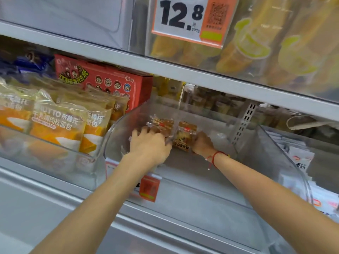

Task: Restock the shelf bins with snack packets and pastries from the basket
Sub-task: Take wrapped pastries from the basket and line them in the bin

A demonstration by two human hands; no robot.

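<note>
Both my arms reach into a clear plastic shelf bin (271, 142) on the middle shelf. My left hand (149, 143) lies over a clear-wrapped brown pastry packet (161, 124), fingers curled on its near edge. My right hand (201, 143), with a red string on the wrist, grips a second pastry packet (185, 137) with orange print at its right end. Both packets sit at the back of the bin, side by side. The basket is out of view.
The bin to the left holds several orange and white bread packets (56, 125). A red carton (113, 85) stands behind them. White packets (300, 158) fill the bin on the right. A 12.8 price tag (183, 17) hangs on the upper shelf bin; a shelf rail (165, 66) runs overhead.
</note>
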